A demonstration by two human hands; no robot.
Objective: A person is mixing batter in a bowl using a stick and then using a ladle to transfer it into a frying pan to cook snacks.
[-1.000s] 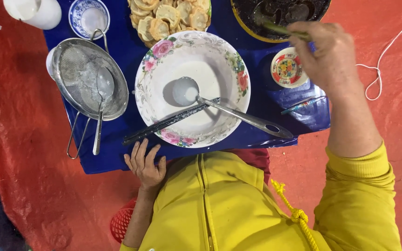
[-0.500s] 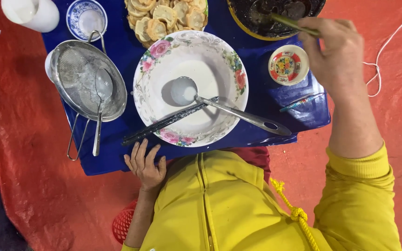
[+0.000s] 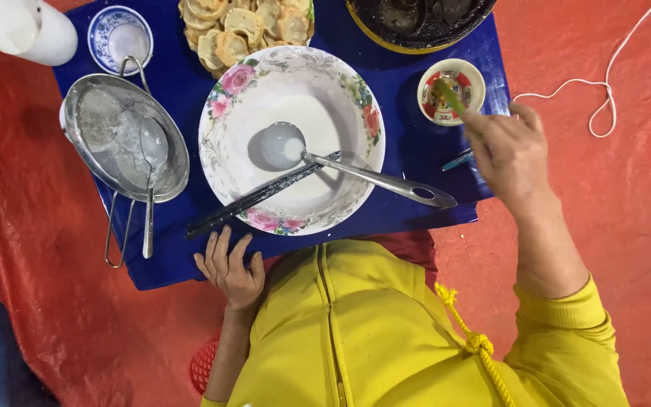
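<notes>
Drawn back from the dark pan point(image 3: 420, 19), the right hand point(image 3: 510, 151) pinches a green stick point(image 3: 450, 96) over the small patterned bowl point(image 3: 451, 90), left hand point(image 3: 229, 265) resting open on the blue surface point(image 3: 401, 143); a careless dip could tip that light bowl.

blue table point(image 3: 397, 218) | floral bowl point(image 3: 340, 98); strainer point(image 3: 114, 139); small dish point(image 3: 472, 79); white cup point(image 3: 28, 30)

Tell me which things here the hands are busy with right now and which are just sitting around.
In use:
right hand holding a green stick
small patterned dish, where the stick's tip sits
left hand resting on the blue table

Lying about:
floral bowl with ladle
metal strainer
fried pieces
dark pan
white cup
white cord
</notes>
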